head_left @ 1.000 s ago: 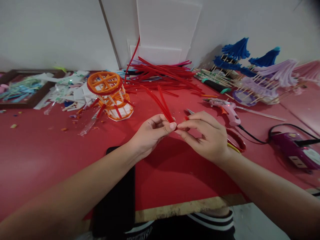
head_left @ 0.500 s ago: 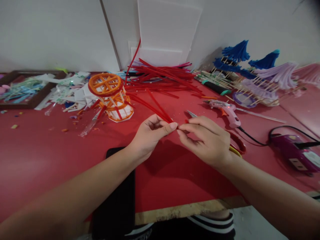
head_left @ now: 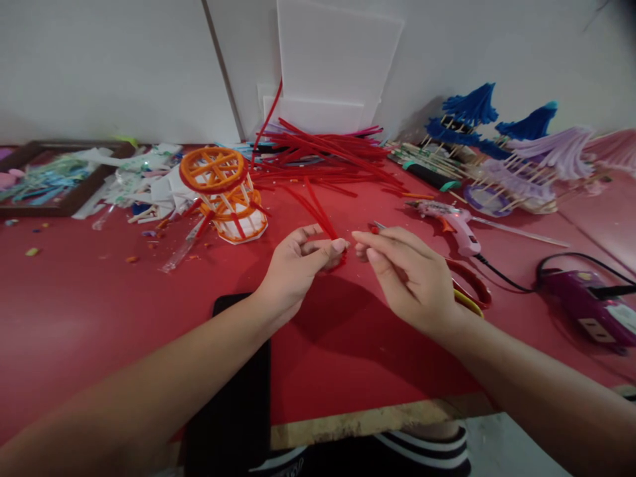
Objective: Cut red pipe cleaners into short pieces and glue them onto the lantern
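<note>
Two bare hands meet over the middle of a red surface [head_left: 342, 371], back from its worn front edge. The left hand [head_left: 303, 262] has its grip closed on a small bunch of red fuzzy stems [head_left: 319, 213], which fan away toward the back edge. The right hand [head_left: 415, 275] is just beside it, thumb and fingers in a narrow curl; whether that grip holds anything cannot be told. Scissors [head_left: 470, 295] show partly behind the right hand. Near the back edge lies a heap of red stems [head_left: 338, 149]; toward the back left corner stands an orange openwork model [head_left: 212, 189]; a pink glue gun [head_left: 460, 228] rests right of the hands. The step in hand seems to be gathering and evening the bunch at its near end; the next move probably calls for a steady left pinch while the right fingertips work that end
</note>
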The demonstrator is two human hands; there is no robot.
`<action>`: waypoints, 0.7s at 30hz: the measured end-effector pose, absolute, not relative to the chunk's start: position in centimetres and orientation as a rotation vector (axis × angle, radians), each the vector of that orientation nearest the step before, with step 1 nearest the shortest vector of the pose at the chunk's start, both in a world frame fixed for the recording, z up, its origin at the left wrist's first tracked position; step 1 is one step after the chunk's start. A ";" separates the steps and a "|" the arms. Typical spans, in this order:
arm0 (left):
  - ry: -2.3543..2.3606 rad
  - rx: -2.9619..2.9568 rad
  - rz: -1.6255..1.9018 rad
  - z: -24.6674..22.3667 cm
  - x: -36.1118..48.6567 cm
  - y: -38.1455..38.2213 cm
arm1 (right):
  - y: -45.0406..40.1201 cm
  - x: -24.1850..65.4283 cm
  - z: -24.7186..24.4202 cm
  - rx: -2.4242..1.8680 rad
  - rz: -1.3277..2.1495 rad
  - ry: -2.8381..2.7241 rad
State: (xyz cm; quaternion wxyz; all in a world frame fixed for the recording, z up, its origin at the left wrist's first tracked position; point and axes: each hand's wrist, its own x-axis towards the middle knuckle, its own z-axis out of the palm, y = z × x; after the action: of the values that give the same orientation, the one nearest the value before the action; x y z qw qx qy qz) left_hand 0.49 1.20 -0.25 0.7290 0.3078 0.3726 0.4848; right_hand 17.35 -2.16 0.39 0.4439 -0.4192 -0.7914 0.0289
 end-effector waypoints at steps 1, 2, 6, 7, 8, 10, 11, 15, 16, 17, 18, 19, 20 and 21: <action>0.818 0.666 1.060 -0.2 0.5 1.2 | -2.2 17.4 0.3 -1.054 0.159 -1.937; 0.816 0.672 1.057 -0.2 0.4 1.2 | -2.1 17.4 0.3 -1.069 0.262 -1.896; 0.817 0.826 1.086 -0.5 0.3 1.1 | -1.9 17.2 0.1 -1.086 0.763 -1.571; 0.817 0.865 1.091 -0.6 0.3 1.1 | -1.9 17.1 0.1 -1.087 0.857 -1.501; 0.820 0.893 1.093 -0.6 0.2 1.0 | -1.8 17.0 0.1 -1.094 0.925 -1.454; 0.834 0.924 1.094 -0.6 0.2 1.0 | -1.6 17.0 0.2 -1.127 1.006 -1.412; 0.839 0.940 1.093 -0.6 0.2 1.0 | -1.6 17.0 0.2 -1.143 1.030 -1.400; 0.845 0.992 1.094 -0.5 0.3 1.0 | -1.7 16.9 0.3 -1.163 1.039 -1.403; 0.846 0.990 1.092 -0.5 0.3 1.0 | -1.8 16.9 0.3 -1.176 1.006 -1.429; 0.847 0.982 1.089 -0.5 0.3 1.0 | -1.9 16.8 0.4 -1.194 0.953 -1.471; 0.846 0.972 1.086 -0.6 0.2 0.9 | -2.0 16.8 0.4 -1.215 0.882 -1.523; 0.845 0.965 1.083 -0.6 0.2 0.9 | -2.2 16.8 0.4 -1.232 0.800 -1.583; 0.842 0.960 1.079 -0.6 0.2 0.9 | -2.3 16.9 0.5 -1.239 0.710 -1.646; 0.839 0.953 1.077 -0.6 0.2 0.9 | -2.3 16.9 0.5 -1.233 0.619 -1.706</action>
State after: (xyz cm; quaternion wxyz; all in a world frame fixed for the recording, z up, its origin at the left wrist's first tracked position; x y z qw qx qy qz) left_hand 0.20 0.90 -0.59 0.6731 0.4234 0.3726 0.4784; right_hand 16.92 -2.31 0.51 0.4561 -0.5000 -0.6920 0.2512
